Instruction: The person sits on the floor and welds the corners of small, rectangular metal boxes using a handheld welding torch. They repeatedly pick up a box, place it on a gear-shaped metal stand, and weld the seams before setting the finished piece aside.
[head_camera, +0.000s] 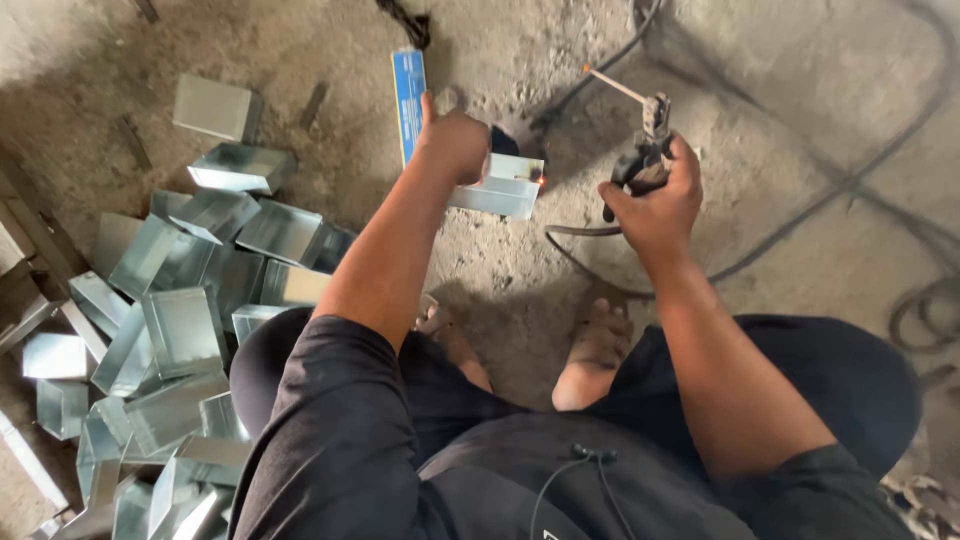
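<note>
- Left hand (455, 140) gripped a small sheet-metal box (500, 186) from above, fingers closed over its far edge; box held just off the dirt floor (500, 270), centre of scene.
- Tiny orange glow showed at the box's right end, approx. at its top corner.
- Right hand (655, 200) was wrapped tight round a welding electrode holder (645, 160); thin rod (615, 85) stuck out up-left from its clamp, tip glowing, well apart from the box.
- Black cable (800, 215) ran from the holder area over the floor to the far right.
- Blue flat packet (408, 100) lay on the floor just beyond the left hand.
- Pile of similar metal boxes (180, 300) sat at left, near the person's knee.
- Bare feet (600, 340) rested on the ground btwn the arms, near side.
</note>
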